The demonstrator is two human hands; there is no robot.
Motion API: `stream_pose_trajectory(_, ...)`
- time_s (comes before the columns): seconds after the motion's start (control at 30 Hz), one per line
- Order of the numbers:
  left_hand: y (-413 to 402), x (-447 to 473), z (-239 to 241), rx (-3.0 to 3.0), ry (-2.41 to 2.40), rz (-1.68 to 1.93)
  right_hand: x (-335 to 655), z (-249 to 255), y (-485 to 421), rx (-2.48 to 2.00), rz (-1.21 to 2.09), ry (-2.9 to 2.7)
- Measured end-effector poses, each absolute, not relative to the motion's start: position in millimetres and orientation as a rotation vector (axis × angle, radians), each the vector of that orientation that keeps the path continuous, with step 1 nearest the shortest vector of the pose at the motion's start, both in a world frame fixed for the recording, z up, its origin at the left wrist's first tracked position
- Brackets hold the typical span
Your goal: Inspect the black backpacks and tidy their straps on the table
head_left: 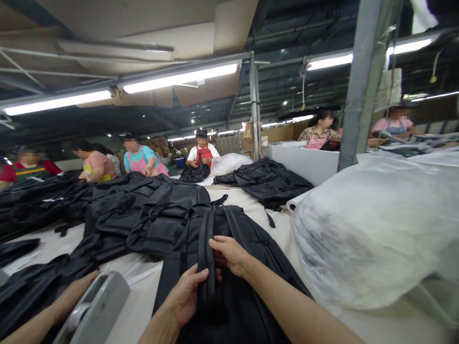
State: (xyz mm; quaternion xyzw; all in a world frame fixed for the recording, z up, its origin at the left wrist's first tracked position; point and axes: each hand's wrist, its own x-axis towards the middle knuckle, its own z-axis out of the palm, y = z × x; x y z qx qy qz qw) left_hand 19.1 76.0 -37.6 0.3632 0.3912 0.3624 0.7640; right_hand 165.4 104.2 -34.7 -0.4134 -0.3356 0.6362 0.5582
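A black backpack (247, 296) lies on the pale table in front of me. One of its shoulder straps (206, 239) runs lengthwise over it, between my hands. My left hand (186, 291) grips the strap from the left, thumb on top and fingers curled beneath. Slightly farther up, my right hand (229, 253) pinches the same strap from the right, its lower fingers partly hidden. A second strap (233, 222) lies on the backpack to the right of the held one. Beyond my hands, more black backpacks (158, 224) lie heaped together.
A co-worker's forearm (60, 303) reaches in at left beside a grey metal machine part (96, 310). A large translucent plastic bag (362, 229) bulges at right. Another black bag pile (265, 179) lies farther back, near a grey post (358, 86). Several people work around the far side.
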Motion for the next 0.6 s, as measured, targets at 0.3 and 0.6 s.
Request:
stream_pose_trajectory(0.3, 82.3, 12.1, -39.5, 0.705, 0.857, 0.757, 170.4, -33.4, 114.4, -1.013, 1.570, -0.819)
stream_pose_trajectory(0.6, 82.8, 11.6, -42.1, 0.687, 0.807, 0.734, 176.1, -32.4, 108.2, -0.926, 1.599, -0.833)
